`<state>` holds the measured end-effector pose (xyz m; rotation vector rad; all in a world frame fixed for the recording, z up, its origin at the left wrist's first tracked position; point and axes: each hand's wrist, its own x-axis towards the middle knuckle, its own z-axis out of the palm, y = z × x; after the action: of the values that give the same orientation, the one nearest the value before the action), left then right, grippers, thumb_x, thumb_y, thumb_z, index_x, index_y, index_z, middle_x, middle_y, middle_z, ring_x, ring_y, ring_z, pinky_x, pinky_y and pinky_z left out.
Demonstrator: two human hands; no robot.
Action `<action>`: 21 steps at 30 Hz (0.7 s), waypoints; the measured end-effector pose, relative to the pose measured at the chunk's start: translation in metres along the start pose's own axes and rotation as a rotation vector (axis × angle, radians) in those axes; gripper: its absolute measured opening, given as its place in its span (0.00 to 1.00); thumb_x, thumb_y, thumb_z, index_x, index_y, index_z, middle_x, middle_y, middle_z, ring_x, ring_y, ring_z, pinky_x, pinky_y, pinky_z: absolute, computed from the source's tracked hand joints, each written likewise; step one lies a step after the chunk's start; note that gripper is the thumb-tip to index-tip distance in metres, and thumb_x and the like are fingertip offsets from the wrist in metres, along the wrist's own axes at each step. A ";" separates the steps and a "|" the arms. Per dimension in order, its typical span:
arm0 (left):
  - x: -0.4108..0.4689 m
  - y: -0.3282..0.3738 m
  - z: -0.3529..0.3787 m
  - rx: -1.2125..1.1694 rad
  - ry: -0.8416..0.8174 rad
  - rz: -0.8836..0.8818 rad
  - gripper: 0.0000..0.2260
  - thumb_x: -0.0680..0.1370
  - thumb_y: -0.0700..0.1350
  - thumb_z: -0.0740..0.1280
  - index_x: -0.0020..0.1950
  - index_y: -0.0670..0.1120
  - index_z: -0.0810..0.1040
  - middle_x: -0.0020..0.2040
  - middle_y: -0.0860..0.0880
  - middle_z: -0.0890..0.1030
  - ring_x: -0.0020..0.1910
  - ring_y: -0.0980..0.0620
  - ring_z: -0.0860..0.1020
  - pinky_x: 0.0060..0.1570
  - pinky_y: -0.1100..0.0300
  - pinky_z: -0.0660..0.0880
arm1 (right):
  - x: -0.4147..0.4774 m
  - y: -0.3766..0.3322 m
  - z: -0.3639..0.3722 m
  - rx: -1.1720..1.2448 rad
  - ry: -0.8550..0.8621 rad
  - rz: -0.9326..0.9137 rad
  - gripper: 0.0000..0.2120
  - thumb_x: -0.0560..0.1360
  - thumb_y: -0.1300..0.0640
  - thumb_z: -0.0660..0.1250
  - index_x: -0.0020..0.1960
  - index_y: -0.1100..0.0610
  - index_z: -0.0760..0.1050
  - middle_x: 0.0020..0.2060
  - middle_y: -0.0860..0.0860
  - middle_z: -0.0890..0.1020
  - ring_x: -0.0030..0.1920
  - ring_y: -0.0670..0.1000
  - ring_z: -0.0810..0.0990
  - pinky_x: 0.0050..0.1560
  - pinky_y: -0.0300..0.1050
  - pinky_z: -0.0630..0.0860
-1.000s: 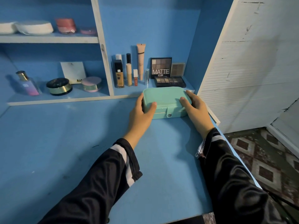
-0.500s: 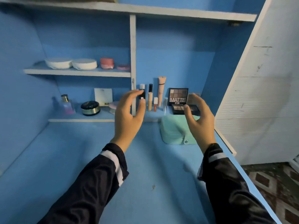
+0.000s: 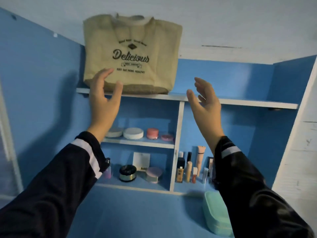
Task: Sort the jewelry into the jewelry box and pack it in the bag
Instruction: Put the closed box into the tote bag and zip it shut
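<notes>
Jewelry box [image 3: 217, 215], mint green with its lid down, sits low on the right of the blue counter [image 3: 137, 212], partly hidden behind the right sleeve [image 3: 248, 194]. No hand is on it! Both hands are up at the top shelf [image 3: 248, 103], where the tan bag [image 3: 132, 54] printed "Delicious" stands upright at the left end. The left hand [image 3: 104, 98] is spread wide, fingers straight, thumb out, overlapping the bag's lower left corner; actual contact, I can't tell. The right hand [image 3: 205, 100] is open too, palm turned inward, fingers loosely fanned, holding nothing, off to the right of the bag and apart from it. Below, jars and makeup bottles [image 3: 188, 170] line the lower shelves.
</notes>
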<state>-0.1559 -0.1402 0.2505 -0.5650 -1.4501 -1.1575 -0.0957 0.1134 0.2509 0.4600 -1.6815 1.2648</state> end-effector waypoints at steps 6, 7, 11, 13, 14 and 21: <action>0.063 -0.035 -0.013 0.034 0.026 -0.101 0.19 0.77 0.52 0.66 0.68 0.50 0.73 0.67 0.54 0.71 0.68 0.59 0.68 0.71 0.58 0.64 | 0.054 0.006 0.040 -0.018 -0.096 0.007 0.17 0.78 0.50 0.67 0.66 0.44 0.72 0.60 0.38 0.76 0.64 0.41 0.72 0.65 0.39 0.68; 0.072 -0.039 -0.015 0.035 0.012 -0.128 0.20 0.77 0.52 0.66 0.69 0.51 0.72 0.67 0.55 0.70 0.69 0.57 0.68 0.72 0.55 0.65 | 0.061 0.007 0.045 -0.029 -0.130 0.015 0.18 0.78 0.49 0.67 0.67 0.43 0.71 0.61 0.38 0.75 0.65 0.41 0.71 0.65 0.38 0.67; 0.096 -0.058 -0.025 0.077 -0.157 -0.222 0.22 0.80 0.48 0.67 0.73 0.53 0.68 0.71 0.55 0.66 0.70 0.56 0.66 0.73 0.51 0.64 | 0.088 0.010 0.061 -0.065 -0.219 0.106 0.23 0.77 0.47 0.67 0.70 0.38 0.67 0.57 0.42 0.75 0.62 0.43 0.70 0.63 0.38 0.66; 0.103 -0.067 -0.030 0.050 -0.220 -0.283 0.23 0.79 0.50 0.67 0.74 0.57 0.66 0.74 0.53 0.65 0.72 0.55 0.66 0.73 0.49 0.65 | 0.096 0.014 0.067 -0.085 -0.231 0.108 0.23 0.77 0.48 0.68 0.71 0.38 0.68 0.42 0.45 0.73 0.49 0.47 0.73 0.56 0.37 0.70; 0.105 -0.069 -0.032 0.030 -0.239 -0.313 0.24 0.79 0.50 0.67 0.74 0.59 0.66 0.74 0.53 0.65 0.72 0.54 0.67 0.72 0.48 0.66 | 0.098 0.016 0.068 -0.091 -0.229 0.103 0.23 0.77 0.49 0.68 0.70 0.39 0.69 0.37 0.47 0.71 0.43 0.48 0.71 0.51 0.36 0.71; 0.101 -0.068 -0.030 0.087 -0.285 -0.280 0.25 0.81 0.43 0.65 0.76 0.56 0.64 0.71 0.57 0.62 0.70 0.60 0.62 0.70 0.59 0.61 | 0.101 0.019 0.070 -0.132 -0.213 0.084 0.23 0.77 0.54 0.68 0.70 0.39 0.69 0.47 0.59 0.77 0.45 0.49 0.73 0.57 0.42 0.75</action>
<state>-0.2248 -0.2202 0.3183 -0.4905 -1.8609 -1.2598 -0.1900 0.0822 0.3254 0.4618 -1.9688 1.1888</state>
